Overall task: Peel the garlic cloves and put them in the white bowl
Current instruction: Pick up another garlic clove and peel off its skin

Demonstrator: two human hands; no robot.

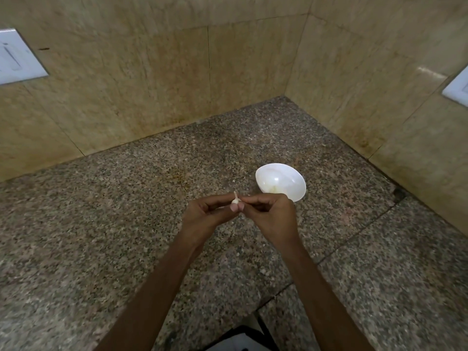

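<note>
1. Forearms are stretching forward from the near edge of the view. They are meeting above the speckled granite counter [126, 198]. A dark-and-white object [240, 340] below them is too cut off to identify.
2. Ahead of the wrists, the left hand [202, 214] is curling its fingers and pinching the garlic clove [235, 200] between thumb and fingertips. The clove's thin tail is pointing up and away.
3. Right beside it, the right hand [271, 214] is also curling. Its fingertips are closing on the clove's right side, apparently working at the skin. Whether any skin is lifting is too small to tell.
4. The clove is probably handling as a light, firm little body under dry, brittle, papery skin. The left hand is best gripping the fat middle, while the right picks at the tail or the root end, where skin tears most readily. Once bare, the clove is likely turning slick and slightly sticky, so a hard squeeze risks shooting it out.
5. Just beyond the right hand's knuckles, the white bowl [291, 173] is sitting on the counter, a short drop away. Something pale is lying in its bottom, but I cannot tell what.
6. Farthest out, beige tiled walls [177, 84] are meeting in a corner past the bowl. One switch plate [17, 57] is showing far to the left of the hands, and another switch plate [457, 91] far to the right.
</note>
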